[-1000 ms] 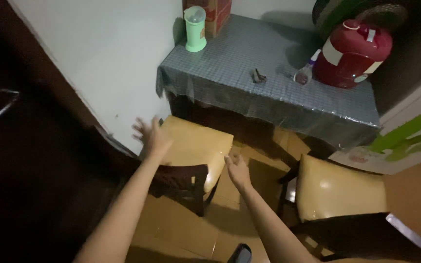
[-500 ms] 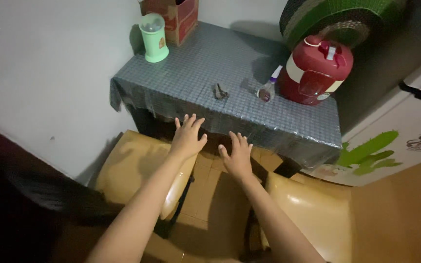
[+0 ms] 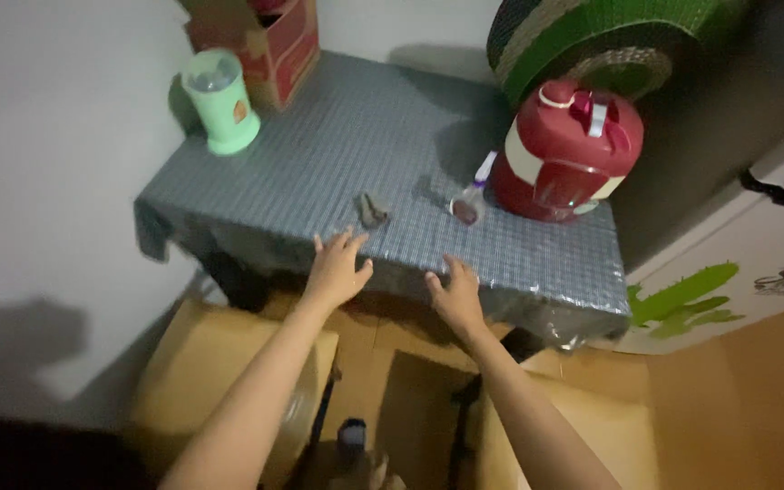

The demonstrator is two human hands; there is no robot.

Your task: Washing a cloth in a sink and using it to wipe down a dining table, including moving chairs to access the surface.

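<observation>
Now both hands reach forward to the near edge of the surface [image 3: 319,172], which is covered by a grey checked cloth. The left hand [image 3: 336,269] has its fingers spread wide and holds nothing; its fingertips lie at the cloth's front edge. The right hand [image 3: 455,293] is likewise open and empty, fingers loosely together, resting at the same edge a little to the right, apart from the left hand.

Just beyond the left hand's fingertips, close but not touching, lies a small dark metal object [image 3: 373,210]; its kind is too small to tell. Farther back and between the two hands' lines sits a small purple-and-white item [image 3: 471,201], just beside a big red jug [image 3: 565,151] with a white band and a lidded top. At the far left corner of the surface stands a pale green blender cup [image 3: 220,102], with a red cardboard box [image 3: 259,38] behind it. A round woven green tray [image 3: 610,36] leans behind the jug. Below the arms are two tan chair seats [image 3: 220,381].
</observation>
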